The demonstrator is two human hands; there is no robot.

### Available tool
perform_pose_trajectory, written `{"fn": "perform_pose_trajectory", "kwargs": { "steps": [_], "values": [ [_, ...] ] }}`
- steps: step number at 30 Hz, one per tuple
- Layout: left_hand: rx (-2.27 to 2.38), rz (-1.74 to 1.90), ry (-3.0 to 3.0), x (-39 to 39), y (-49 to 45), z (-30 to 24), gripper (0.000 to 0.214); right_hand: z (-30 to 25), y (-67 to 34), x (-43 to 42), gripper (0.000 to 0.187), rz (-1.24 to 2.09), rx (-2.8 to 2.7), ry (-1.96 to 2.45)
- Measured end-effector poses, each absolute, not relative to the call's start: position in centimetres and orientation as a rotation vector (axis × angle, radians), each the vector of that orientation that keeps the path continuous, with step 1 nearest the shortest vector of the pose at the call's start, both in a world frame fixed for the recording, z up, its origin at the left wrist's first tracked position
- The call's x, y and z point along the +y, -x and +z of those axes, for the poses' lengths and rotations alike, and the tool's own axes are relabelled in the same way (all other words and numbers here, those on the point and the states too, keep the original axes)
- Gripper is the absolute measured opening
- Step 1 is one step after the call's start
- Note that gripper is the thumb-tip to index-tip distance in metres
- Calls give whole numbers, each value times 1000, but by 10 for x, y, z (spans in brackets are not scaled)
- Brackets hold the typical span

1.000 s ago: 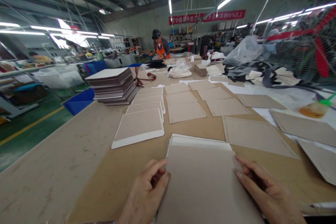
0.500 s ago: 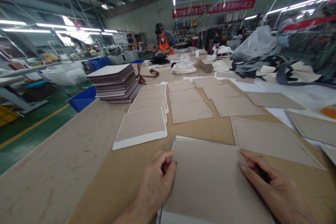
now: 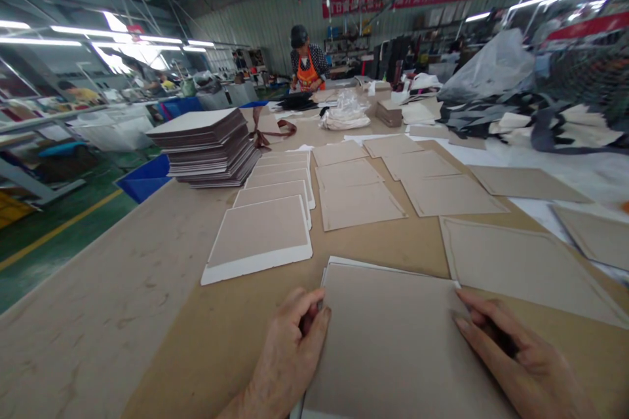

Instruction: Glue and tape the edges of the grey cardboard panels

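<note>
A taupe rectangular sheet (image 3: 388,340) lies before me, with white edges of one or more layers showing beneath it at the top and left. My left hand (image 3: 295,347) pinches its left edge, thumb on top and fingers curled at the side. On the opposite edge, near the top right corner, my right hand (image 3: 515,347) grips between thumb and fingers. Just beyond is a row of overlapping taupe panels with white borders (image 3: 260,232). Other taupe panels (image 3: 361,204) lie further right, and a larger panel (image 3: 531,265) is beside my right hand.
A tall stack of dark-edged boards (image 3: 206,147) stands at the table's left edge, near a blue bin (image 3: 145,177). Clear plastic bags (image 3: 346,110) and dark fabric scraps (image 3: 491,118) lie at the back. A co-worker in an orange apron (image 3: 308,69) stands at the far end.
The view has shifted slightly, so the table's things sit a little differently in the picture. Both hands keep their grip on the sheet's edges, almost unmoved.
</note>
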State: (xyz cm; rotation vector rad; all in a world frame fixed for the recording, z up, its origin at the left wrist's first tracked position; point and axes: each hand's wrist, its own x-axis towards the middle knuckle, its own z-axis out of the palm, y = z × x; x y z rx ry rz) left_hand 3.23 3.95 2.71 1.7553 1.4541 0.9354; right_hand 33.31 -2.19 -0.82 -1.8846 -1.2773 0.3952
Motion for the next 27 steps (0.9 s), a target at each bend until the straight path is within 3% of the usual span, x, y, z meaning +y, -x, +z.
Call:
{"fn": "perform_pose_trajectory", "kwargs": {
  "steps": [27],
  "values": [
    [1444, 940, -1914, 44, -25, 17, 26, -1, -328, -26, 32, 340, -1398, 1851]
  ]
}}
